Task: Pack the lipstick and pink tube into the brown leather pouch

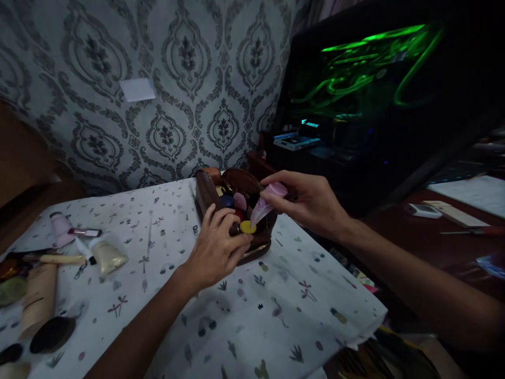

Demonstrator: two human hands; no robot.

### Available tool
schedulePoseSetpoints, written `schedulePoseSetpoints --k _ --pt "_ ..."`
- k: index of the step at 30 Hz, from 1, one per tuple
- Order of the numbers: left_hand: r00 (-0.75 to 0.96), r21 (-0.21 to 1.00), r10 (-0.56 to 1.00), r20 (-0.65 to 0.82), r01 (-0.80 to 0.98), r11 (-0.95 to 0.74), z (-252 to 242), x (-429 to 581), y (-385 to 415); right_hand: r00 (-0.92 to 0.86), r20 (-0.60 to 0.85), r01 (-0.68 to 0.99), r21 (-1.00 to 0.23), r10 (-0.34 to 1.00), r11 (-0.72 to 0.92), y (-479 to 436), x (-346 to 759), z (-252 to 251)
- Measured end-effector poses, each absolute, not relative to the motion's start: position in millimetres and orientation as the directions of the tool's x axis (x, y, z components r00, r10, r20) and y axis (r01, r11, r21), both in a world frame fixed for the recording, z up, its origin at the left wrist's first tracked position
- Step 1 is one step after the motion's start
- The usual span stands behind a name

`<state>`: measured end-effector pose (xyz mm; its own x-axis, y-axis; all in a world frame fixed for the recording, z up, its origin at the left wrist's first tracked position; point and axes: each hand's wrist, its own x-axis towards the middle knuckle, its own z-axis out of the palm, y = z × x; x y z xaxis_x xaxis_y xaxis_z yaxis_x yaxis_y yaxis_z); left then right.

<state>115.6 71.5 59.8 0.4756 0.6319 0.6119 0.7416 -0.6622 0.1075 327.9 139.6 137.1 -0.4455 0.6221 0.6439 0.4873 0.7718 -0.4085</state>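
- Left forearm (pixel 153 326) is stretched across the bench (pixel 132 226).
- Far-right corner: bag (pixel 204 193) touched by left grip (pixel 215 245), hold unclear.
- Pink item (pixel 277 188), pinched at its opening by right grip (pixel 311 196), could be dropped if loosened.

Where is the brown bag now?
The brown bag is near the head view's centre, on the tablecloth, left hand in front, right hand at its right.

left hand (pixel 213 250) back up, fingers (pixel 223 215) loosely bent; right hand (pixel 310 197) pinching, forearm (pixel 406 271) slanting in from the right.
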Motion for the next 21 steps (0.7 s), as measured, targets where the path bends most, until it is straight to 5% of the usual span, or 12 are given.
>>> schedulePoseSetpoints --k 6,15,21 --pt "0.509 0.050 0.591 0.626 0.730 -0.682 50 112 71 -0.653 0.498 0.508 -0.272 0.571 0.817 146 331 148" --pt "0.508 0.074 0.597 0.621 0.721 -0.689 49 112 74 -0.742 0.328 0.539 -0.226 0.584 0.812 159 314 153" --pt "0.507 0.098 0.615 0.604 0.719 -0.688 49 112 74 -0.809 0.195 0.552 -0.070 0.554 0.831 165 304 145"
